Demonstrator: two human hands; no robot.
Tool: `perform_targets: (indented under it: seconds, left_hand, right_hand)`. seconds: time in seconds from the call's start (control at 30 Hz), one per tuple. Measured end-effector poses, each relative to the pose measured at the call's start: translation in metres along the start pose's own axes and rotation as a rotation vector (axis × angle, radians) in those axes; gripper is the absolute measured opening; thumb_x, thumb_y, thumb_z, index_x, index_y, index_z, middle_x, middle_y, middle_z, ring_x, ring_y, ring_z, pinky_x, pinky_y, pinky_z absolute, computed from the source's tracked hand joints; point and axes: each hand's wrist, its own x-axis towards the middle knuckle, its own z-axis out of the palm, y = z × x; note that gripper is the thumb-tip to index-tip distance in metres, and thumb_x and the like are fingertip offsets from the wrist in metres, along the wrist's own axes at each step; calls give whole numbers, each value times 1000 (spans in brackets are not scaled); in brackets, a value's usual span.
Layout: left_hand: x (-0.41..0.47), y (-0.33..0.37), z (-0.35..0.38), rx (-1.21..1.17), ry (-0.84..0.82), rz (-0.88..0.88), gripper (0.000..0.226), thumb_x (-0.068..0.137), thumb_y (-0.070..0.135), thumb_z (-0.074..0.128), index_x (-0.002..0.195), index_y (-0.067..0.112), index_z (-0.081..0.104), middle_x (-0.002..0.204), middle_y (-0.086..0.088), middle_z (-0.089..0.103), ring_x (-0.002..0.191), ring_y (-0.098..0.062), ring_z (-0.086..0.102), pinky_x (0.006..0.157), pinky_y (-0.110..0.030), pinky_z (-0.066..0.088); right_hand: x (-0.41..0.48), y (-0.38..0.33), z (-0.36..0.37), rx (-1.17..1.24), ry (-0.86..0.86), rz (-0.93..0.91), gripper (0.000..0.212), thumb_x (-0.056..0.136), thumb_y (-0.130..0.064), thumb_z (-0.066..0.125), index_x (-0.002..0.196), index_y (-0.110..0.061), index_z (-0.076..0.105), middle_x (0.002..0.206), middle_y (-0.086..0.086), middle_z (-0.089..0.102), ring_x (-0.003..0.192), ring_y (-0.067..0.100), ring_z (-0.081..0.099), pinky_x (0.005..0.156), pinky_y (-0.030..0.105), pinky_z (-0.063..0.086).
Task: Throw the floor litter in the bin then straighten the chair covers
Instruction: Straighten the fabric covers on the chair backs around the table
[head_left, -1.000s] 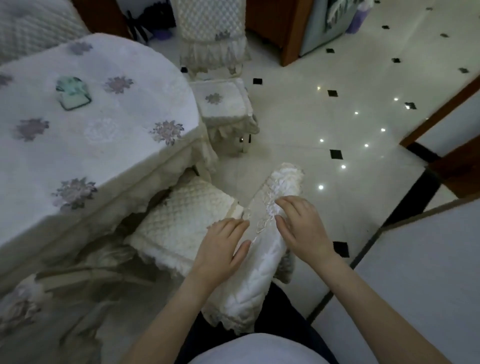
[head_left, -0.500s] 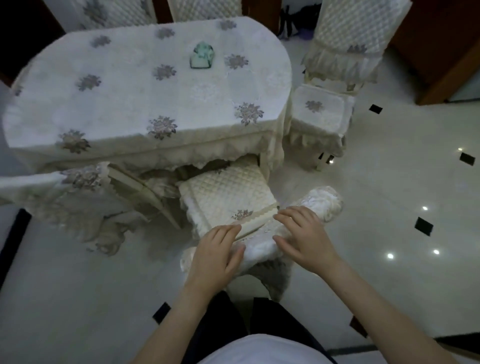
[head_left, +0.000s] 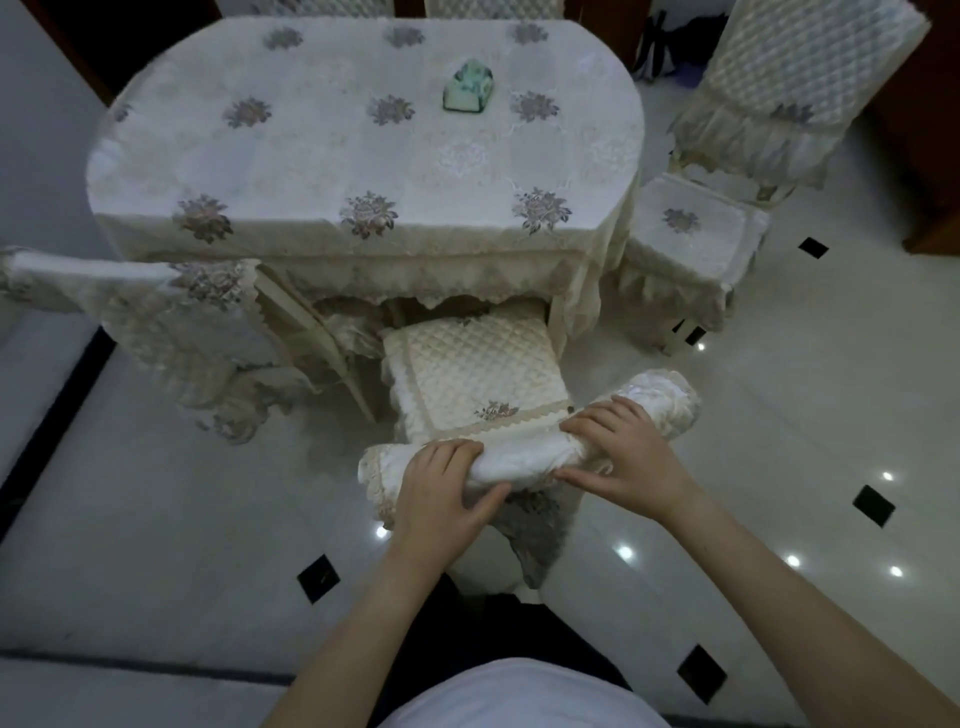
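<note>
- Head view: the left hand (head_left: 447, 493) curls its fingers over the white chair cover (head_left: 524, 457), with its thumb on the near side.
- The right hand (head_left: 631, 462) holds the same cover, fingers bent over the top.
- The cover lies over the top of the chair (head_left: 467, 374), at the near edge of the table (head_left: 311, 156).
- A green box (head_left: 467, 88) stands near the tabletop's far edge.

You face the table (head_left: 363, 171), box (head_left: 467, 93) on its far half. Near chair (head_left: 467, 374) at its near edge, right chair (head_left: 691, 244) off its right end, left chair (head_left: 156, 301) by its near-left corner.
</note>
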Motion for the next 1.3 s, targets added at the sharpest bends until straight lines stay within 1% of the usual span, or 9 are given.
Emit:
perform_targets:
  seconds: [0.07, 0.17, 0.4, 0.57, 0.8, 0.97, 1.1, 1.2, 1.3]
  left_hand:
    - [0, 1, 5, -15, 21, -43, 48, 82, 58, 62, 107, 17, 63, 108, 5, 64, 102, -15, 57, 92, -33, 44]
    - [-1, 2, 8, -35, 52, -87, 48, 81, 60, 62, 104, 18, 63, 104, 5, 63, 99, -15, 56, 90, -33, 43]
    - [-2, 3, 12, -114, 104, -116, 47, 79, 59, 65, 102, 18, 66, 102, 8, 64, 99, -13, 56, 90, -38, 44]
    - [2, 2, 10, -196, 134, -156, 46, 71, 57, 71, 98, 20, 68, 96, 14, 58, 95, -6, 52, 87, -34, 45]
    - [8, -2, 10, -209, 145, -145, 44, 68, 57, 74, 94, 21, 68, 92, 15, 59, 91, -4, 52, 84, -27, 42]
    - [11, -9, 4, -210, 135, -130, 44, 70, 58, 73, 94, 22, 68, 91, 18, 58, 92, 5, 48, 86, -16, 34]
    - [14, -14, 1, -212, 127, -120, 45, 70, 59, 73, 94, 22, 68, 90, 16, 61, 92, 0, 51, 86, -16, 34]
    - [16, -17, 0, -211, 121, -118, 45, 69, 59, 74, 93, 22, 69, 90, 15, 62, 93, 3, 50, 86, -15, 33]
    - [18, -20, -2, -210, 122, -114, 46, 68, 60, 74, 93, 22, 69, 90, 17, 61, 96, 5, 50, 87, -13, 32]
  right_hand:
    - [0, 3, 3, 21, 16, 26, 59, 82, -72, 55, 108, -22, 68, 104, -8, 65, 100, 15, 57, 97, 35, 37]
    - [0, 2, 7, 51, 60, 46, 57, 79, -72, 58, 104, -21, 69, 101, -9, 65, 96, 13, 55, 93, 33, 37]
    - [-4, 5, 17, 101, 105, 112, 61, 76, -76, 58, 104, -23, 69, 101, -10, 65, 100, 15, 56, 97, 37, 37]
    - [-4, 3, 19, 97, 144, 108, 59, 75, -73, 61, 103, -21, 70, 98, -9, 64, 98, 16, 56, 95, 39, 39]
    - [-2, 1, 21, 83, 167, 108, 57, 78, -73, 58, 101, -22, 69, 97, -10, 63, 97, 14, 55, 96, 40, 39]
    - [2, -3, 26, 70, 186, 111, 57, 78, -73, 57, 101, -22, 69, 95, -10, 62, 96, 13, 53, 96, 38, 38]
    - [5, -7, 28, 64, 201, 108, 58, 79, -74, 55, 101, -21, 69, 94, -10, 62, 94, 13, 53, 96, 35, 36]
    - [7, -9, 30, 58, 217, 115, 59, 79, -74, 56, 100, -21, 69, 94, -10, 62, 95, 13, 53, 97, 32, 34]
    - [8, -10, 33, 57, 227, 128, 58, 78, -72, 59, 100, -21, 69, 94, -10, 63, 95, 14, 55, 99, 35, 34]
